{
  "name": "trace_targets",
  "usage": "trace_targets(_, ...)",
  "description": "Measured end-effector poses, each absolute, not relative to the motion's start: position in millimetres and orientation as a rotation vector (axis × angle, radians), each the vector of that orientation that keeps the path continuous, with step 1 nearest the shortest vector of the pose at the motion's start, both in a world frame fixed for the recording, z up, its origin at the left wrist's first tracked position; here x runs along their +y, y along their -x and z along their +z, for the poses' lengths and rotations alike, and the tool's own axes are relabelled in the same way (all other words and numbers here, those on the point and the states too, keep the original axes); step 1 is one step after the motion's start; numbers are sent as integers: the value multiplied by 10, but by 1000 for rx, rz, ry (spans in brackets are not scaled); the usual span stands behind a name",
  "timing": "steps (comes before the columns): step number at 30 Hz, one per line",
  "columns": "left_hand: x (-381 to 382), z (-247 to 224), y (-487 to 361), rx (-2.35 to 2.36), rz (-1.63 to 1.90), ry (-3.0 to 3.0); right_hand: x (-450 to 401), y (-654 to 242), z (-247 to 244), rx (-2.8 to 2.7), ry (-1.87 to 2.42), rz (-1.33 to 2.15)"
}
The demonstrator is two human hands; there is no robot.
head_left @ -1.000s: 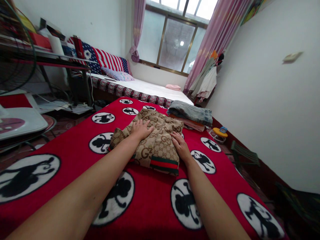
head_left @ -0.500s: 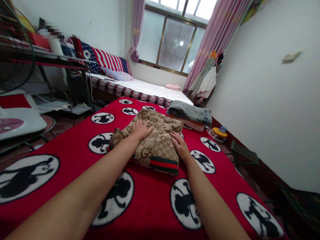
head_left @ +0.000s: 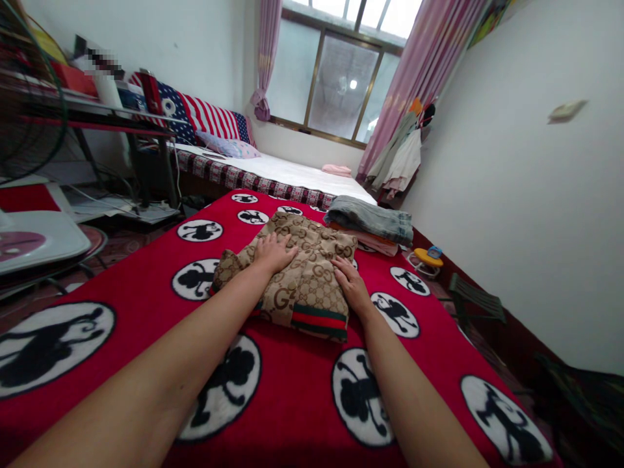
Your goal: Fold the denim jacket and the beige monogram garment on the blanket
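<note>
A folded tan garment [head_left: 307, 276] with a brown monogram print and a green-and-red striped hem lies on a red blanket [head_left: 297, 383] printed with black cartoon figures in white circles. My left hand [head_left: 274, 252] rests flat on the garment's upper left part, fingers spread. My right hand [head_left: 350, 284] lies flat along its right edge, fingers on the cloth. Neither hand grips anything.
A stack of folded clothes with jeans on top [head_left: 370, 224] sits beyond the garment. A bed [head_left: 287, 172] with a flag-pattern pillow stands under the window. A fan and a cluttered table [head_left: 88, 114] are at the left. A small toy [head_left: 425, 259] and a white wall lie at the right.
</note>
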State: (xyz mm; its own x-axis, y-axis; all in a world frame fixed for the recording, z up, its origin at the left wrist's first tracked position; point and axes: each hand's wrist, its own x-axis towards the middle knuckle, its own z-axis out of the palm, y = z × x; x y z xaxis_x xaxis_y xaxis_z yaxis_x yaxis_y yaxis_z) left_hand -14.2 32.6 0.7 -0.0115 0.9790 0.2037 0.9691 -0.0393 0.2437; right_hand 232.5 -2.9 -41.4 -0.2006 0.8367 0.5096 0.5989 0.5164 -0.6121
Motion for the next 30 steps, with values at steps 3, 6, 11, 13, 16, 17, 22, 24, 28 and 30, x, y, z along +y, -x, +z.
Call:
trace_targets(3,316,15,139,2152,493,-2181,-25,-2324,-420,-1900,1172,353)
trace_targets(6,306,24,137,2148,491,-2180,-23,-2323,-424,-1895,1167,351)
trace_targets(11,311,24,137,2139,491,-2171,-31,-2321,-420,-1898,1188,354)
trace_targets(13,320,16,139,2139,499,-2170,-34,-2318,-417,-1904,1190,345)
trace_targets(16,335,2,144,2139,509,-2178,-35,-2312,-412,-1913,1189,333)
trace_targets(17,338,-2,146,2138,510,-2183,-36,-2310,-409,-1914,1189,331)
trace_targets(22,335,-4,149,2139,513,-2191,-41,-2303,-397,-1901,1180,341)
trace_targets(24,331,-1,148,2140,512,-2195,-40,-2300,-403,-1894,1177,343)
trace_targets(28,330,1,145,2138,509,-2192,-47,-2291,-410,-1872,1174,347)
trace_targets(30,330,3,142,2140,509,-2182,-91,-2263,-354,-1834,1179,351)
